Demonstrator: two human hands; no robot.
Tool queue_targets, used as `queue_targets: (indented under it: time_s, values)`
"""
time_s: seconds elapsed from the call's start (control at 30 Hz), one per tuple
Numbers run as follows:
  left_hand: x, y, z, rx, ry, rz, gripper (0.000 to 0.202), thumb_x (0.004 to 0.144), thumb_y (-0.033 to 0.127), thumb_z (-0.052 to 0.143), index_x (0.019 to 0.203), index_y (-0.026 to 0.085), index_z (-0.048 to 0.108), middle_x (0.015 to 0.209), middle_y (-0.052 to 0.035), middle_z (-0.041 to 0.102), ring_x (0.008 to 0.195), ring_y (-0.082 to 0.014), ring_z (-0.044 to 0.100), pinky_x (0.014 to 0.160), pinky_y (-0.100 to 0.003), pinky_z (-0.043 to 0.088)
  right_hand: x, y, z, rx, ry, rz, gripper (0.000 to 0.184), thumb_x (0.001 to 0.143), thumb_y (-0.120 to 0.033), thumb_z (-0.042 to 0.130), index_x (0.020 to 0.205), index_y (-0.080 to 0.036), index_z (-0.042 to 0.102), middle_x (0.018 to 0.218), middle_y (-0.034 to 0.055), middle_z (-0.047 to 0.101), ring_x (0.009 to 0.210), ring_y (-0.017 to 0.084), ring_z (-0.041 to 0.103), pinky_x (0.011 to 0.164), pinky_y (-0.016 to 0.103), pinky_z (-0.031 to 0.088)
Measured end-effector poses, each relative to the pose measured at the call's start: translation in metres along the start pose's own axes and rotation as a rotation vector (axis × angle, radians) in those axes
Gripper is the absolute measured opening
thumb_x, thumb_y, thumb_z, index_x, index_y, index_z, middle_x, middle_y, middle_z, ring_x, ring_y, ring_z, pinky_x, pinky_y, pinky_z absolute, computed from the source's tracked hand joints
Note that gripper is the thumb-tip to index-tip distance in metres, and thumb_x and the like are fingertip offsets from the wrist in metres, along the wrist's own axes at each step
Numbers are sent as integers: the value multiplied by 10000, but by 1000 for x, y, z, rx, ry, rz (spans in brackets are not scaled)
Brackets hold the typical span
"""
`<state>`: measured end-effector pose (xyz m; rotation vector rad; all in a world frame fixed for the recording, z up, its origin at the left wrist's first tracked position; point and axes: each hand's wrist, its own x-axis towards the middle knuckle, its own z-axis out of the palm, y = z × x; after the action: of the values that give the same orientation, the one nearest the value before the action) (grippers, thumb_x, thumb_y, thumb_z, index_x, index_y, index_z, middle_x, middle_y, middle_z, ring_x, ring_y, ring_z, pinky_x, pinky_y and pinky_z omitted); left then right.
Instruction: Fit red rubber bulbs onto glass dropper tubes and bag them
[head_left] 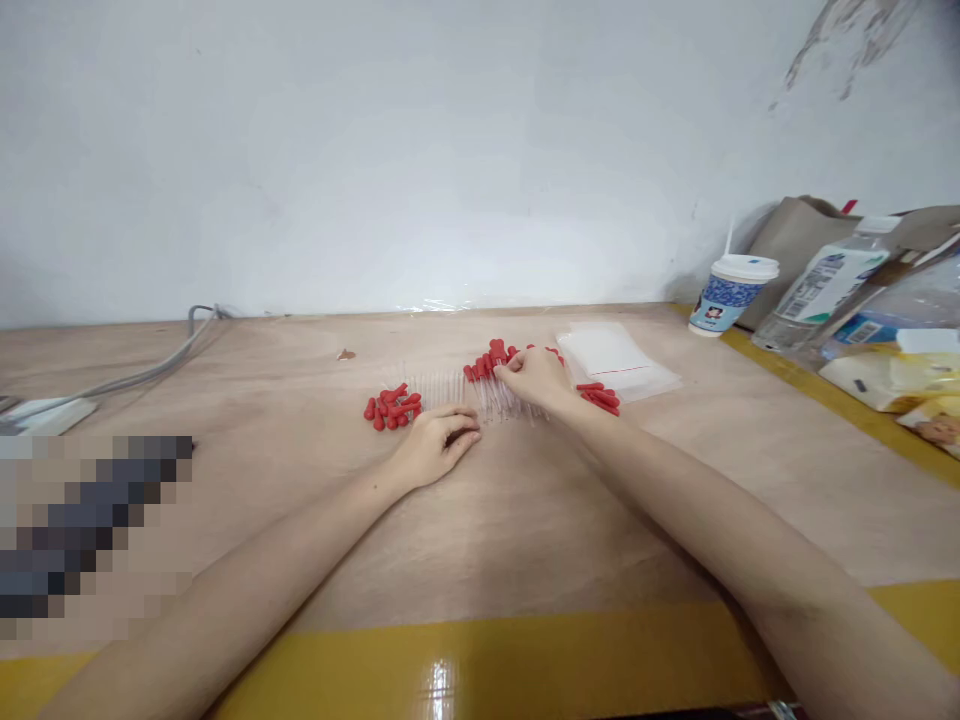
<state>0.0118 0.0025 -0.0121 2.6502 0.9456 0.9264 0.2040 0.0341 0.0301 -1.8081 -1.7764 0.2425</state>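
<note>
A pale wall [450, 150] closes off the far side of our wooden surface [525, 520], and a band of yellow tape [465, 660] marks its near edge. Between that tape and our hands the wood lies bare, the widest open stretch in view.

Our right hand [534, 378] is pinched onto a bunch of droppers [491, 362] with red tops, which lies mid-surface with its clear stems pointing towards us. Our left hand [439, 445] rests just beside it, knuckles up and fingers curled under; we cannot tell whether it grips anything. A row of clear tubes [439, 385] lies just beyond its fingertips. A heap of loose red caps [391, 407] sits just left of them, and a few more red pieces [600, 397] lie just right of our right wrist, against a stack of plastic bags [615, 358].

The right edge is crowded: a paper cup [731, 295], a bottle [821, 285] on its side, and packets beyond it. At the far left a grey cable [150, 372] trails along the wall side, and a blurred patch below it cannot be made out
</note>
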Motion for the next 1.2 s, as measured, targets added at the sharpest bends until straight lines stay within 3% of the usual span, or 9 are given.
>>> queue_targets:
  time_s: [0.17,0.3,0.4,0.53,0.67,0.77,0.83,1.0,1.2]
  values:
    - [0,1,0,8,-4,2,167,830,234,516,849,169,668,1010,-65,644,859,-162,623,768,-287,502,9,-10,22,-141,37,104,253,747,-383,484,699,-199,651,771,65,663,748,220,613,645,317,441]
    - [0,1,0,1,-2,6,170,833,231,511,838,171,670,992,-58,655,859,-161,626,775,-290,502,8,-5,21,-161,38,94,340,777,-470,451,680,-204,639,766,65,658,763,220,610,656,320,438]
    - [0,1,0,2,1,14,175,838,237,507,842,174,670,985,-52,658,853,-162,626,765,-291,503,2,4,12,-151,33,50,392,791,-495,433,599,-202,609,691,48,644,710,199,600,628,297,418]
    - [-1,0,1,-9,6,32,171,839,236,508,849,169,665,979,-52,655,828,-148,625,749,-274,498,-6,25,-9,-169,74,40,318,773,-455,478,629,-206,614,687,39,648,681,183,583,583,271,388]
    - [0,0,-1,80,116,45,149,820,219,521,831,159,657,901,-53,643,810,-157,585,755,-293,475,-6,56,-36,-228,106,99,280,744,-462,503,684,-221,631,729,34,657,707,190,580,562,261,370]
    - [6,-1,-5,246,222,-51,140,798,195,510,778,147,640,812,-64,593,812,-193,532,759,-336,448,-2,81,-56,-274,22,92,272,696,-478,557,724,-223,648,741,34,656,700,186,576,531,250,355]
    - [15,-3,-7,346,233,-155,137,783,189,500,765,143,628,811,-76,558,834,-213,507,763,-350,436,2,97,-64,-269,-74,92,241,681,-434,588,732,-208,656,708,35,649,641,159,566,510,237,352]
    - [43,-7,1,546,126,-338,192,752,256,502,818,130,630,904,-124,517,913,-271,459,770,-375,414,8,121,-69,-229,-188,137,183,678,-364,610,703,-189,659,674,25,651,601,138,561,501,225,370]
    - [67,1,9,742,-46,-495,292,739,267,471,842,65,655,960,-190,509,967,-322,426,804,-404,355,10,123,-61,-199,-230,128,167,702,-318,609,763,-177,677,700,25,668,639,135,580,547,215,392]
